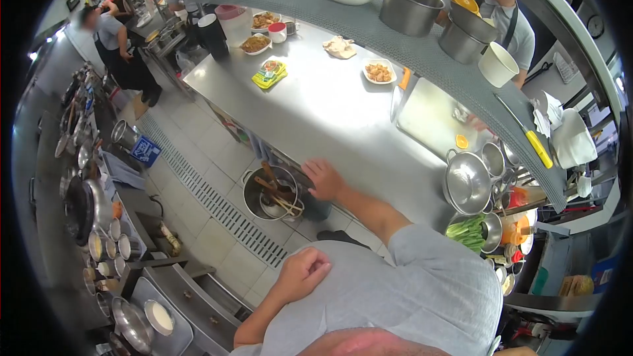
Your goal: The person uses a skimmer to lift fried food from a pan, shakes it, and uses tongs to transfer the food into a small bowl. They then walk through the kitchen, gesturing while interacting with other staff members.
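Observation:
My right hand (323, 178) lies flat on the near edge of the long steel table (330, 115), fingers slightly apart, holding nothing. Just below it, on the tiled floor, stands a metal pot (252, 199) with wooden-handled utensils and a ladle sticking out. My left hand (302, 274) is curled into a loose fist against my grey shirt at the waist, with nothing in it.
On the table are a yellow packet (269, 73), plates of food (379, 71), a white cutting board (428, 118) and metal bowls (467, 183). A raised shelf (395, 36) carries pots and white bowls. A floor drain grate (217, 201) runs along the aisle. Other people stand at the far left and behind the shelf.

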`<state>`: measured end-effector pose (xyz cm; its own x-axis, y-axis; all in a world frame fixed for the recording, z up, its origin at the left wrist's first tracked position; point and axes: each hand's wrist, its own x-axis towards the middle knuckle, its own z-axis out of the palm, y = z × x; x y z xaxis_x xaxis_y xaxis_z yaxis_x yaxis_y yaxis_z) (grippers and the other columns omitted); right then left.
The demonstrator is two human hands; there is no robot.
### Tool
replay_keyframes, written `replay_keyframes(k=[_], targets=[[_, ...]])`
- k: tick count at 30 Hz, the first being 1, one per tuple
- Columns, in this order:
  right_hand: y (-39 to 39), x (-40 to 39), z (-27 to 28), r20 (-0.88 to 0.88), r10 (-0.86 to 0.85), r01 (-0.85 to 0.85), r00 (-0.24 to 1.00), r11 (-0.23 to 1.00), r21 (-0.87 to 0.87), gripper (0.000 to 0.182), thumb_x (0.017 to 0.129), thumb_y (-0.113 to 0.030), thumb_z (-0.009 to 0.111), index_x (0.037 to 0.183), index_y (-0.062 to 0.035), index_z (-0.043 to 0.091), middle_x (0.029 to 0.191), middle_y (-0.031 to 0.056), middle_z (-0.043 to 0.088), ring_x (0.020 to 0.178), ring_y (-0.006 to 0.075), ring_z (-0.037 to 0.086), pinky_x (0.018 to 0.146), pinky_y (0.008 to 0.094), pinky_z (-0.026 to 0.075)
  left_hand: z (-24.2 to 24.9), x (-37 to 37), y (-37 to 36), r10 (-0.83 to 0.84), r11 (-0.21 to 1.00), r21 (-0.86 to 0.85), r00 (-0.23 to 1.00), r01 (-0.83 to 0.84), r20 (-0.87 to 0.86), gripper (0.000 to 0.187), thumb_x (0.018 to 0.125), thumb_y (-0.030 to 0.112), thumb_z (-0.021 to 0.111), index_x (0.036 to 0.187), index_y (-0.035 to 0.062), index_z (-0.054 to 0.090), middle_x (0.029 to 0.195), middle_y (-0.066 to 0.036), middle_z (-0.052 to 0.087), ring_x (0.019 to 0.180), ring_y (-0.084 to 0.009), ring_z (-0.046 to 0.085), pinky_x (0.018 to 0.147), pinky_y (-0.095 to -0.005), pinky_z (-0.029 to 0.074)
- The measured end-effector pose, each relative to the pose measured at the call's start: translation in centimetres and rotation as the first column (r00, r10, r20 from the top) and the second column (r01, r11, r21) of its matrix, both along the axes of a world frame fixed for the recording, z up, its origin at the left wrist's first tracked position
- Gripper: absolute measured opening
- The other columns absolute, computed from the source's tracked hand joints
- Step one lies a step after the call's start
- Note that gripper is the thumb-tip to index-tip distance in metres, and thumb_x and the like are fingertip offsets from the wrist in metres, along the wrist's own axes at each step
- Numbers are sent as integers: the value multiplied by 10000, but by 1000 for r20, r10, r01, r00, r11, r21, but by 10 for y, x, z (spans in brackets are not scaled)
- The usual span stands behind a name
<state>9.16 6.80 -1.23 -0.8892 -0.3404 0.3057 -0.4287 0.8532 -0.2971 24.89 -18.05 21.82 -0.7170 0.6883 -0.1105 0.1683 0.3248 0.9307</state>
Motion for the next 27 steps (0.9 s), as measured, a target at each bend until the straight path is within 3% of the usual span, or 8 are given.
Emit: replay_keyframes(k=[9, 12, 16, 17, 20, 27], targets=[[7, 7, 6, 9, 7, -7, 1000, 1000, -26, 811, 725, -303, 797, 1420, -1, 510, 1473, 199, 475, 1362, 356, 441, 1152, 489, 335, -10, -14, 59, 26, 998, -51, 999, -27, -28, 138, 912, 163, 717, 957, 45, 662, 815, -75, 621, 710, -183, 622, 643, -321, 500], [11, 1, 6, -31, 32, -32, 999, 999, -6, 811, 732, -344, 788, 1408, 11, 515, 1454, 206, 479, 1334, 364, 451, 1142, 491, 336, -19, -14, 65, 78, 996, 38, 996, -77, -37, 125, 931, 141, 723, 960, 40, 655, 826, -28, 586, 725, -109, 555, 664, -261, 472], [7, -7, 6, -73, 55, -56, 996, 998, -17, 831, 723, -342, 800, 1413, 7, 493, 1428, 222, 489, 1312, 392, 463, 1110, 504, 361, -21, -14, 66, 105, 992, 74, 992, -101, -66, 118, 941, 145, 715, 965, 48, 653, 826, -29, 585, 744, -117, 567, 688, -270, 479], [7, 1, 3, -66, 48, -49, 997, 999, -17, 837, 721, -332, 806, 1416, 5, 482, 1415, 229, 494, 1304, 404, 469, 1097, 509, 373, -22, -11, 67, 130, 989, 81, 989, -125, -66, 164, 932, 189, 701, 976, 37, 658, 859, -102, 620, 737, -185, 622, 687, -329, 507], [7, 0, 4, -21, 46, -45, 999, 999, 26, 846, 724, -337, 808, 1421, 1, 469, 1393, 219, 501, 1287, 397, 470, 1086, 506, 370, -33, -11, 72, 166, 982, 112, 977, -152, -131, 150, 928, 176, 696, 956, 36, 648, 842, -99, 601, 720, -196, 611, 671, -331, 497], [6, -6, 3, 31, 52, -53, 998, 998, 19, 860, 728, -328, 802, 1446, 0, 461, 1462, 205, 452, 1357, 374, 413, 1147, 509, 312, -27, -10, 76, 197, 975, 128, 976, -184, -96, 128, 919, 151, 712, 951, 46, 647, 809, -55, 586, 679, -145, 584, 635, -291, 481]])
